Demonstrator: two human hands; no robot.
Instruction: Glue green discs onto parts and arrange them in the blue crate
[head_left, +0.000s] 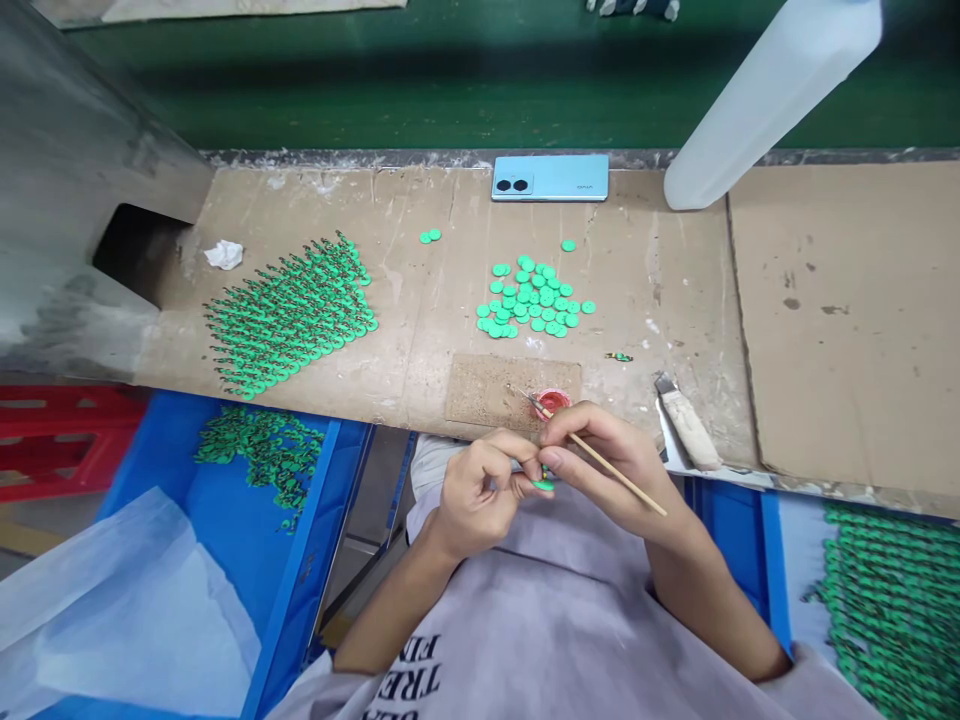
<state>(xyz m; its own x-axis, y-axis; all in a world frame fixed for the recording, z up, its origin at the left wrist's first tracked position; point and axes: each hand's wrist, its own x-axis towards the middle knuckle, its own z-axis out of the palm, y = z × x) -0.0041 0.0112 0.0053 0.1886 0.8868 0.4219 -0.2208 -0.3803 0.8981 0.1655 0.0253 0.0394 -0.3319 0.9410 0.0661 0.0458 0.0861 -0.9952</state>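
Note:
My left hand (pixel 480 490) is closed in a pinch on a small green disc piece (pixel 544 484), held close to my chest at the bench's front edge. My right hand (pixel 607 455) grips a thin wooden stick (pixel 615 472) like a pen, its tip by the green piece. Just beyond my fingers sits a small red cap of paint or glue (pixel 553 401) on a cork-like pad (pixel 495 390). Loose green discs (pixel 534 300) lie in a heap at mid bench. Rows of finished green pieces (pixel 289 315) lie at the left.
A light-blue phone (pixel 550 177) lies at the bench's far edge, beside a white plastic bottle (pixel 765 95). A brush (pixel 684 425) rests at the front right. Blue bins (pixel 225 520) below hold more green pieces (pixel 892 590) and a plastic bag. A crumpled tissue (pixel 224 254) lies far left.

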